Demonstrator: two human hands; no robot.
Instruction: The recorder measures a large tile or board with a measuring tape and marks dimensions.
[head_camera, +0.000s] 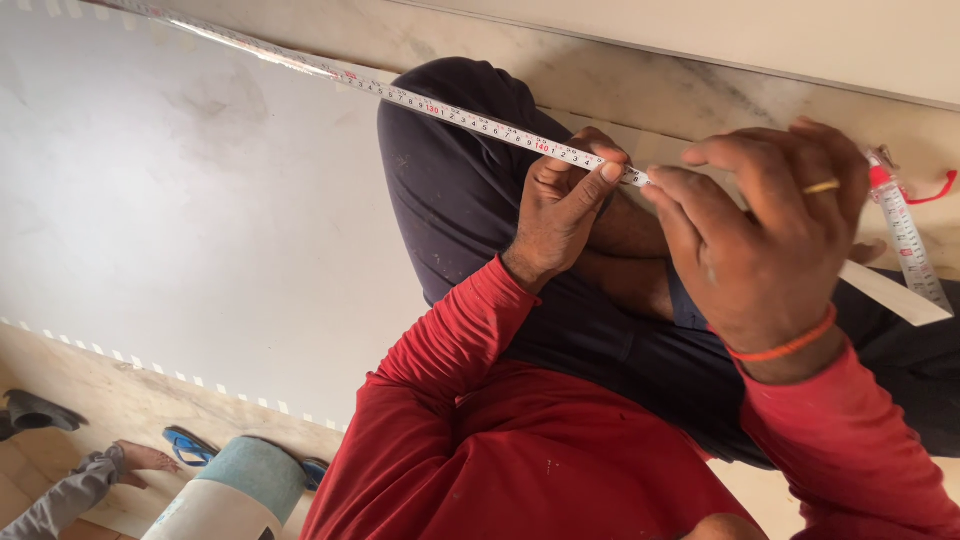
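A white tape measure blade (400, 97) runs from the upper left across a large white sheet (170, 200) to my hands. My left hand (562, 205) pinches the blade between thumb and forefinger above my bent knee in dark trousers (450, 180). My right hand (770, 225), with a gold ring and an orange wrist thread, closes its thumb and fingers on the blade just to the right of the left hand. Beyond it another stretch of blade (908, 245) with a red end and a red loop shows, beside a narrow white strip (895, 293).
The white sheet has a notched lower edge (150, 365) over pale marbled floor (130, 400). At the bottom left are another person's foot (145, 458), a blue sandal (190, 445), a pale blue and white cylinder (240, 490) and a dark object (35, 410).
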